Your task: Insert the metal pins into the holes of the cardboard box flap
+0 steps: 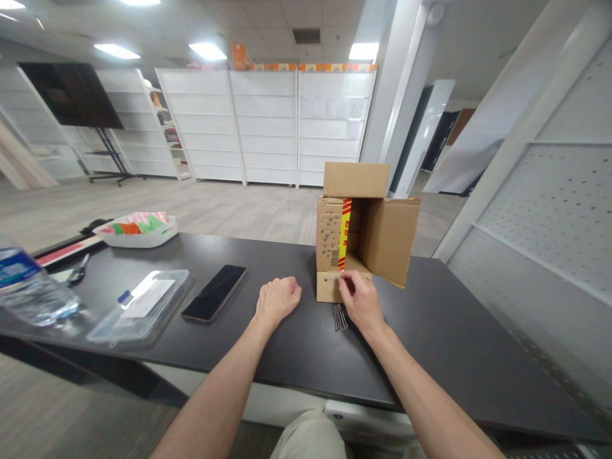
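A cardboard box (399,239) stands on the dark table with its opening toward me and its flaps spread. Its left flap (327,223) is dotted with several small metal heads, and a few more sit in a row on the lower front flap (329,292). My right hand (362,299) is at that lower flap, thumb and forefinger pinched together; what is between them is too small to make out. Just below the flap lies a small bunch of screws or nails (340,317). My left hand (278,298) rests on the table, fingers curled in, holding nothing visible.
Left of my left hand lies a black phone (215,293), then a clear plastic case (141,306). A water bottle (36,293) and a white basket (138,234) with colourful packets stand farther left. A perforated white panel (568,204) borders the table's right side.
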`<state>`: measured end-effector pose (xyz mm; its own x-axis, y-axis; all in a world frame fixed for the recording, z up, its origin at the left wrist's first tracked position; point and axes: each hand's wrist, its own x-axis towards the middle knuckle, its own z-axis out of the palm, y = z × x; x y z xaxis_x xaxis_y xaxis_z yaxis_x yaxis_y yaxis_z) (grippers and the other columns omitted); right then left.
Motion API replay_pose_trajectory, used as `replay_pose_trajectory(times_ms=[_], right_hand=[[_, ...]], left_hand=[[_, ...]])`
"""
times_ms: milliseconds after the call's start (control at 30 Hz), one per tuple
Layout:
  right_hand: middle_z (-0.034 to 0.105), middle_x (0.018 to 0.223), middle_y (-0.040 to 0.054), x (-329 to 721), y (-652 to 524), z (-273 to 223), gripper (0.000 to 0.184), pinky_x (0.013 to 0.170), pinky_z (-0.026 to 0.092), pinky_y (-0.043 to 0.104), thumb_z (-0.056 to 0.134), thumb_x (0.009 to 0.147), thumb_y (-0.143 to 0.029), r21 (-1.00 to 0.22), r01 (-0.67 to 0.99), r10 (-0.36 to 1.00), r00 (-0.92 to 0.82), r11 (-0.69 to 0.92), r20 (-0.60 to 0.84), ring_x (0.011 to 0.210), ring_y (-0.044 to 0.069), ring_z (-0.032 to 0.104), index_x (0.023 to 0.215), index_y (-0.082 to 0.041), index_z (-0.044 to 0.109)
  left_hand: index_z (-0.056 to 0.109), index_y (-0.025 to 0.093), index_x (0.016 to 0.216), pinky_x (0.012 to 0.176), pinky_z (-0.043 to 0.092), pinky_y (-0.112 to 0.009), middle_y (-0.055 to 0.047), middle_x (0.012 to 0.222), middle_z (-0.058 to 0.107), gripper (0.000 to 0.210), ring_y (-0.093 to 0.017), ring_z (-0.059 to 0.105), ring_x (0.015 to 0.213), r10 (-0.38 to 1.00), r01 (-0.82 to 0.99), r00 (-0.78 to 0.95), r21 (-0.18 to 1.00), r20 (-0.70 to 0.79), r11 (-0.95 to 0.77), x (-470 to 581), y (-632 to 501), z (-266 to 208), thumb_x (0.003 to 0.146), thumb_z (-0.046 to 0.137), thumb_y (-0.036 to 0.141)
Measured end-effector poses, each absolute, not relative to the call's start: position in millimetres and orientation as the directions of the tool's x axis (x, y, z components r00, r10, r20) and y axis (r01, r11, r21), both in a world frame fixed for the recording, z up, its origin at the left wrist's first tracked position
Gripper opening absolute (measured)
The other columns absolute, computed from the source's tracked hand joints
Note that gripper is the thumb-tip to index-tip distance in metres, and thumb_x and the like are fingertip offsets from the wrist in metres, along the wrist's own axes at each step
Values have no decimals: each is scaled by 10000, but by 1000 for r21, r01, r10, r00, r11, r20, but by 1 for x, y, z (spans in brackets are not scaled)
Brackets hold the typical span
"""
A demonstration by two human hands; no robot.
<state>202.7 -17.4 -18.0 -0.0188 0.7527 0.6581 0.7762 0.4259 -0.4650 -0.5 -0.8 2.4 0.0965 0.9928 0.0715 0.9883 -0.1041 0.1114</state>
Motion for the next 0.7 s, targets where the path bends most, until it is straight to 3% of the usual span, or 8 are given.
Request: replay_pose_trajectory(times_ms=[433,700], right_hand=[[614,801,35,212,-21,-21,94,690,424,311,466,833,-224,-585,687,780,42,431,624,751,191,559,821,-209,558],[567,842,29,213,-35,-17,206,759,408,328,462,674,-95,-549,636,816,-245,542,523,848,198,526,813,-211,561]], left_hand=[[637,214,851,687,430,-296,-101,889,685,331,-238,652,845,995,991,77,108,68,-84,0,-2,4,870,330,336],[627,219,831,660,432,-313,-103,863,685,331,-254,655,807,988,987,113,102,107,-124,-3,2,-4,861,321,341]])
